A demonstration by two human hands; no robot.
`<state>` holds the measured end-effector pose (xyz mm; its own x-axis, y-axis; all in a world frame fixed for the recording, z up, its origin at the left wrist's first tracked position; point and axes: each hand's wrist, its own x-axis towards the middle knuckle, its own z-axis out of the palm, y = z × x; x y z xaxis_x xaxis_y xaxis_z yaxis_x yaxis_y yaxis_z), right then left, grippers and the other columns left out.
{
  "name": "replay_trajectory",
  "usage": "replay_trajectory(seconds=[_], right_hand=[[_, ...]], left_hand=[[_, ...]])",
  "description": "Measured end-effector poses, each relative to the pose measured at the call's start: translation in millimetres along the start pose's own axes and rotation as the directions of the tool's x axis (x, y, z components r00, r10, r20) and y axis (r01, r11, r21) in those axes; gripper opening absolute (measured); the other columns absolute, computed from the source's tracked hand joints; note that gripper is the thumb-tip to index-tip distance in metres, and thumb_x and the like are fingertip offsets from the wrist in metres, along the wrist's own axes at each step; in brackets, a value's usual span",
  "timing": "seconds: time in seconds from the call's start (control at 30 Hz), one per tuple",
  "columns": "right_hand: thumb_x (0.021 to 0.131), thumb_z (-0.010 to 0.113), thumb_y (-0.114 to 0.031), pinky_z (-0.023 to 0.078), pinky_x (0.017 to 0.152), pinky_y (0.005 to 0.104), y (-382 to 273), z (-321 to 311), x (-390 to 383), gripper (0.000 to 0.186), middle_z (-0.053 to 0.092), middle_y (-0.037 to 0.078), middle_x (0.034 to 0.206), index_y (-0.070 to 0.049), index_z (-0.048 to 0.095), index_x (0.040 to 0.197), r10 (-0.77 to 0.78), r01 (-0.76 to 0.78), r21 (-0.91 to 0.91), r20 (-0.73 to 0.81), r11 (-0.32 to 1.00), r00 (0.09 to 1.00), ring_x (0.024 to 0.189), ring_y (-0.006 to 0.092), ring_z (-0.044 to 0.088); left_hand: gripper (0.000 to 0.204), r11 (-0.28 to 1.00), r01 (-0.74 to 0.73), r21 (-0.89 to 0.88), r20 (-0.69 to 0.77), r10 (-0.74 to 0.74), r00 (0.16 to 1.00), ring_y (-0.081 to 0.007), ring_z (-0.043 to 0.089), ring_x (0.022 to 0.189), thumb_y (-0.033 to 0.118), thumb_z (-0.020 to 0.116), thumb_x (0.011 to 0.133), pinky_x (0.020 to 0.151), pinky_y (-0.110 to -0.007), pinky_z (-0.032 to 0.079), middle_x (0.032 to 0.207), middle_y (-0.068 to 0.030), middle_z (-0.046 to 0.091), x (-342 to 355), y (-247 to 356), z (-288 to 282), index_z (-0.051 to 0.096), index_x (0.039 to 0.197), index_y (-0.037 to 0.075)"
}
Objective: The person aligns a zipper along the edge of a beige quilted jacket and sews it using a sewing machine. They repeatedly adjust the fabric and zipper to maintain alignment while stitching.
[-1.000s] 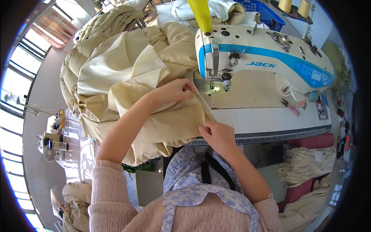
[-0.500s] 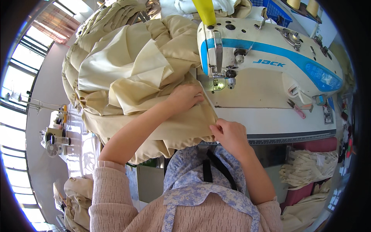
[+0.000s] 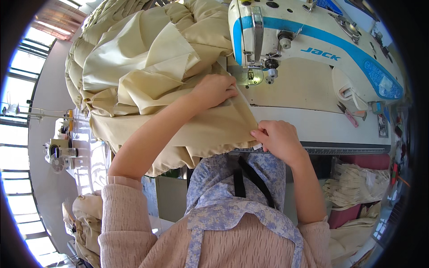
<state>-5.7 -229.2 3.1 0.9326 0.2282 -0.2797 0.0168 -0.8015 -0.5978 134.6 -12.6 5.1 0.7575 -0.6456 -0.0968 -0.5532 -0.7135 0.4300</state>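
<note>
Beige padded fabric [image 3: 178,127] lies heaped on the sewing table, its straight right edge running from the machine's needle area toward me. My left hand [image 3: 213,92] is closed on that edge, fingers curled over the cloth just in front of the needle area. Near the table's front edge, my right hand [image 3: 280,139] pinches the cloth's near right corner between thumb and fingers. A small white piece, perhaps a label, shows beneath these fingers. The white and blue sewing machine [image 3: 304,49] stands beyond my hands, its lit needle area [image 3: 254,77] to the left of its arm.
Pink-handled snips [image 3: 350,117] lie on the tabletop at right. A ruler strip [image 3: 339,149] lines the table's front edge. Below it on the right sit bundled pale fabric pieces [image 3: 359,185]. A small fan [image 3: 57,163] stands at far left.
The view has shifted, so the machine sits higher in the picture. My right hand has moved slightly right with the corner, drawing the edge out. Both hands keep their hold on the cloth.
</note>
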Motion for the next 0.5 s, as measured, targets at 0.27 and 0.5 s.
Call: replay_trajectory(seconds=[0.27,0.5], right_hand=[[0.089,0.075,-0.035,0.052,0.068,0.0423,8.3,-17.3,5.8,0.029,0.07,0.009,0.07,-0.009,0.072,0.075,-0.018,0.016,0.016,0.103,1.0,0.994,0.071,0.0302,0.069],[0.088,0.077,-0.034,0.048,0.063,0.0412,18.0,-18.3,8.3,0.03,0.067,0.01,0.068,-0.007,0.07,0.076,-0.048,0.05,-0.019,0.098,0.999,0.994,0.065,0.0285,0.064]], left_hand=[[0.025,1.0,0.014,-0.002,0.005,-0.014,1.0,-0.0333,0.069,0.088,0.031,0.069,0.093,0.081,-0.044,0.053,0.092,-0.0123,0.074,1.0,-2.6,1.9,0.071,0.099,0.007],[0.025,1.0,0.014,0.02,0.025,-0.014,1.0,-0.0345,0.069,0.089,0.03,0.068,0.093,0.081,-0.044,0.053,0.094,-0.0139,0.074,2.2,-2.6,-0.7,0.07,0.1,0.007]])
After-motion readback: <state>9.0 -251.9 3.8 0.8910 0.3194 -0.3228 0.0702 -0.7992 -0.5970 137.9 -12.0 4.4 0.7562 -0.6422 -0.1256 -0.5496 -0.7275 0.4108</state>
